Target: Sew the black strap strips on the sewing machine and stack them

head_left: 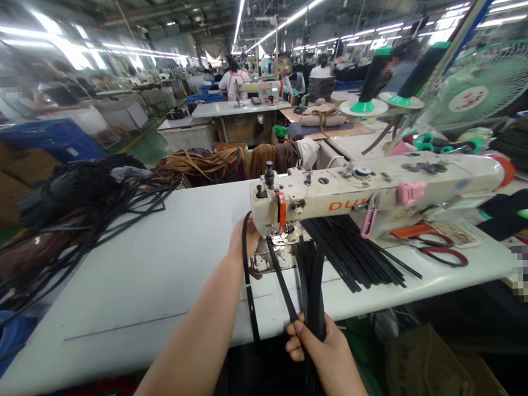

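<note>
A white sewing machine (328, 190) stands on the table, its needle area near the middle of the view. My left hand (242, 242) reaches to the left side of the machine's head; its fingertips are hidden behind the head. A thin black strap (248, 279) passes over that hand and hangs past the table's front edge. My right hand (319, 343) is closed around several black straps (314, 288) at the front edge. Its thumb and fingers pinch one narrow strap (283, 281), which runs up to the presser foot (283, 239).
More cut black straps (356, 252) lie fanned out under the machine arm. Red-handled scissors (445, 249) and pink snips (369, 217) are at its right. Black cord bundles (86, 192) cover the table's left edge. Thread cones (372, 78) and a green fan (472, 95) stand behind.
</note>
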Tool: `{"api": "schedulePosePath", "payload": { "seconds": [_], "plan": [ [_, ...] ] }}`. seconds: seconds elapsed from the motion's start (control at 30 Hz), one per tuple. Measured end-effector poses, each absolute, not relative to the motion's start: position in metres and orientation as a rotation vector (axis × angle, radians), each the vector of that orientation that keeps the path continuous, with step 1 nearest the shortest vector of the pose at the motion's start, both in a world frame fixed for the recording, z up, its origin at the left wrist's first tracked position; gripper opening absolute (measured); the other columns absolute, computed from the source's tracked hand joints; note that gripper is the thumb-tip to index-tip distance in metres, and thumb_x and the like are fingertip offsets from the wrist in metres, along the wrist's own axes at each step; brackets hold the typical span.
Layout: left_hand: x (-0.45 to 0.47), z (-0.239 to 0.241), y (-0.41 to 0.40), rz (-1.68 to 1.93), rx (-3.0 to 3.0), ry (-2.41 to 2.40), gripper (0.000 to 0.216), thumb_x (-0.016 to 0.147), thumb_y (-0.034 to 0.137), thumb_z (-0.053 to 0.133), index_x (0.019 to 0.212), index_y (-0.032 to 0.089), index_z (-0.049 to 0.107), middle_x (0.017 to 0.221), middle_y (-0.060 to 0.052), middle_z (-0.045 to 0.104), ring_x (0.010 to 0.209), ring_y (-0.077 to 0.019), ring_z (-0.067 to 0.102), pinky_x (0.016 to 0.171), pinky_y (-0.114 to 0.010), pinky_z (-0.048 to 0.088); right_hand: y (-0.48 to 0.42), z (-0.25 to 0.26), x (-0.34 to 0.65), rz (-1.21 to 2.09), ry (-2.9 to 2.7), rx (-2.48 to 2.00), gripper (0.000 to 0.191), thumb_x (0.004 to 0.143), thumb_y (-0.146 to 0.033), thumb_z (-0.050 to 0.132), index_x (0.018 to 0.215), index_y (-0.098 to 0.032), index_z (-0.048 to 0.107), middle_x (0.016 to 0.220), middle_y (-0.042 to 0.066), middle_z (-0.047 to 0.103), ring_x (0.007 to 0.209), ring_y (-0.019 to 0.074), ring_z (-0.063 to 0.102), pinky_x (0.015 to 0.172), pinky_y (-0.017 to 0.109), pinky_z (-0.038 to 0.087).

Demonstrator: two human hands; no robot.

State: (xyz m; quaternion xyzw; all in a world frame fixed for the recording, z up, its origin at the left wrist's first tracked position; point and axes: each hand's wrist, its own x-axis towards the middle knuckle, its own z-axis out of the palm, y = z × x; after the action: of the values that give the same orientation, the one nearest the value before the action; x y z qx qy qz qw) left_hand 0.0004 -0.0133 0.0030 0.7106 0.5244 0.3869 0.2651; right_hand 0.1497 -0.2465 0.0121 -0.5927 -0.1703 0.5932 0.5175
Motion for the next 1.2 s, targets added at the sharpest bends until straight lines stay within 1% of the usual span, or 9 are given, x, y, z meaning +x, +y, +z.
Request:
{"api": "schedulePosePath", "payload": {
  "seconds": [0.1,0.17,0.23,0.37,0.5,0.6,0.8,0.93,1.2],
  "plan": [
    [0.001,-0.002,-0.036,1.053,1.965,1.476,0.022,0.084,0.007,0.063,0.095,0.02,0.076,0.11,-0.007,0.075,0.11,-0.029,0.068,0.102,-0.043,0.056,-0.248,0.014,0.151,1.418,-0.418,-1.431,0.07,0.047,-0.064,0.094,0.084,-0.016,0.06,0.065,0.004,0.075,0.049,0.0169,0.069,0.045,0.026,0.056],
    [0.001,-0.011,-0.055,1.074,2.039,1.5,0.018,0.085,0.009,0.064,0.091,0.021,0.076,0.108,-0.007,0.075,0.107,-0.0268,0.069,0.1,-0.043,0.057,-0.25,0.015,0.153,1.431,-0.423,-1.433,0.068,0.05,-0.066,0.093,0.083,-0.016,0.061,0.065,0.004,0.074,0.049,0.0164,0.068,0.045,0.025,0.055],
    [-0.001,-0.019,-0.074,1.1,2.186,1.455,0.016,0.09,0.016,0.064,0.099,0.021,0.076,0.114,-0.007,0.075,0.112,-0.0264,0.068,0.105,-0.045,0.055,-0.253,0.016,0.155,1.455,-0.422,-1.439,0.066,0.054,-0.067,0.091,0.084,-0.015,0.063,0.066,0.003,0.074,0.05,0.0162,0.069,0.045,0.025,0.054],
    [-0.007,-0.026,-0.098,1.065,2.458,1.357,0.023,0.096,0.023,0.062,0.117,0.019,0.072,0.124,-0.009,0.072,0.127,-0.0308,0.062,0.113,-0.056,0.047,-0.259,0.022,0.16,1.498,-0.41,-1.433,0.061,0.061,-0.067,0.088,0.084,-0.016,0.064,0.066,0.001,0.071,0.051,0.016,0.068,0.044,0.024,0.051],
    [-0.009,-0.023,-0.1,1.005,2.514,1.335,0.025,0.098,0.024,0.059,0.12,0.019,0.07,0.126,-0.008,0.072,0.128,-0.0302,0.061,0.113,-0.055,0.048,-0.262,0.031,0.165,1.463,-0.481,-1.364,0.058,0.072,-0.065,0.082,0.097,-0.016,0.066,0.061,-0.003,0.065,0.045,0.0121,0.061,0.04,0.021,0.043],
    [-0.008,-0.021,-0.098,1.026,2.485,1.348,0.023,0.1,0.023,0.057,0.118,0.02,0.071,0.125,-0.008,0.072,0.127,-0.0282,0.062,0.113,-0.052,0.048,-0.262,0.032,0.168,1.505,-0.397,-1.377,0.059,0.071,-0.063,0.083,0.102,-0.017,0.064,0.061,-0.004,0.064,0.043,0.011,0.059,0.039,0.02,0.039],
    [-0.004,-0.017,-0.102,1.025,2.437,1.375,0.024,0.1,0.023,0.056,0.119,0.023,0.071,0.127,-0.007,0.072,0.127,-0.0265,0.062,0.114,-0.051,0.047,-0.263,0.027,0.171,1.586,-0.354,-1.371,0.057,0.069,-0.063,0.084,0.092,-0.013,0.067,0.058,-0.001,0.063,0.04,0.0089,0.053,0.037,0.018,0.032],
    [-0.004,-0.015,-0.102,0.995,2.393,1.398,0.022,0.1,0.024,0.057,0.119,0.023,0.071,0.126,-0.006,0.072,0.125,-0.0261,0.064,0.112,-0.052,0.048,-0.264,0.025,0.174,1.604,-0.334,-1.378,0.057,0.066,-0.059,0.086,0.091,-0.011,0.07,0.057,-0.002,0.061,0.039,0.0068,0.048,0.036,0.018,0.026],
    [-0.005,-0.015,-0.101,1.003,2.386,1.361,0.024,0.103,0.026,0.054,0.12,0.022,0.069,0.128,-0.008,0.071,0.128,-0.0256,0.061,0.113,-0.05,0.046,-0.266,0.023,0.176,1.53,-0.381,-1.378,0.055,0.07,-0.058,0.085,0.095,-0.012,0.072,0.06,-0.003,0.061,0.041,0.0067,0.047,0.037,0.018,0.029]
  ]
}}
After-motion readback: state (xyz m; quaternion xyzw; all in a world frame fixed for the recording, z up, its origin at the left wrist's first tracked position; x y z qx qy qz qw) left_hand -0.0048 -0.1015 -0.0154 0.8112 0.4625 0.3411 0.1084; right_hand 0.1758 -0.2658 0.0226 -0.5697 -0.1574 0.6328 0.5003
